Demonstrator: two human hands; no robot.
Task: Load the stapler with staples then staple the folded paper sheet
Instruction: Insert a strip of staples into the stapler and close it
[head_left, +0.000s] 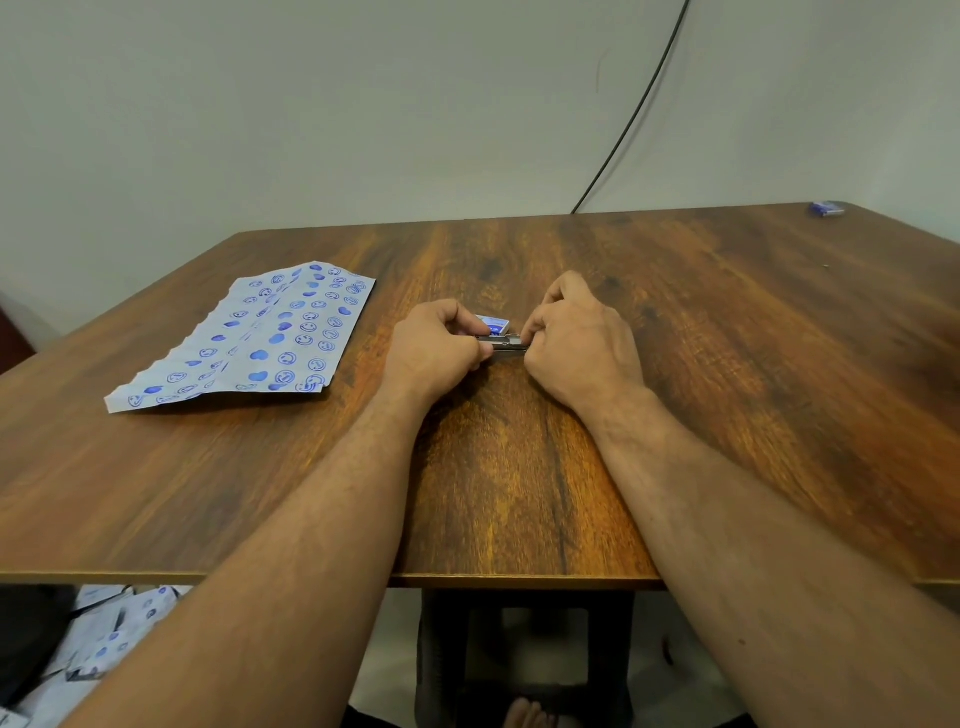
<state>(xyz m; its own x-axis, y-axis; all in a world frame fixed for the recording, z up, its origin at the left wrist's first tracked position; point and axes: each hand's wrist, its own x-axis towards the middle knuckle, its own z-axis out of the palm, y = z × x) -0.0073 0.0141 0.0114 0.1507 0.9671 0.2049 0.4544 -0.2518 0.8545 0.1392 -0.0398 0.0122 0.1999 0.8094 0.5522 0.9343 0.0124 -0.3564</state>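
Between the two hands lay a small, slim metal stapler, grey and dark, low over the middle of the brown wood-grain table; only its short middle stretch showed, both ends being covered by fingers. The left hand gripped the stapler's left end, its fingers curled round it and the thumb tucked in near the metal. The right hand held the right end, knuckles up, with thumb and forefinger pinched at the top of the metal piece; what lay between those fingertips was too small to tell. Both forearms reached in from the near edge of the table, slanting toward each other, wrists resting low on or just above the wood.

Just behind the stapler, touching or nearly touching the left hand's fingers, sat a small blue-and-white staple box, partly hidden. Well to the left lay the folded white paper sheet printed with blue hearts and smiley faces, flat on the table, its left edge wavy. At the far right corner of the table rested another small blue box. A black cable ran down the pale wall behind the table. Below the table's near left edge, more printed paper lay on the floor.
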